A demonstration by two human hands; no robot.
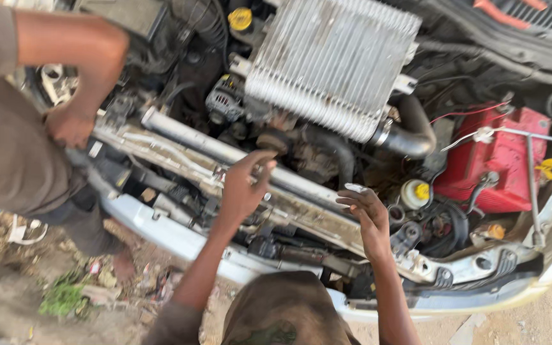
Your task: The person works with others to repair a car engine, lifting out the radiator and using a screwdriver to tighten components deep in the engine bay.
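Two hands work over the radiator support (pixel 180 156) of an open engine bay. The left hand (pixel 244 185) pinches something small, unidentifiable; the right hand (pixel 368 214), fingers half-curled, holds nothing. Far left, a co-worker's hand (pixel 68 124) grips the support.

**Open-air car repair spot**

I stand over a car's open engine bay (pixel 327 128), with its ribbed metal intercooler (pixel 333 61) and red battery (pixel 496 160) exposed. Under me lies bare dirt ground (pixel 14 287) strewn with litter, outdoors.
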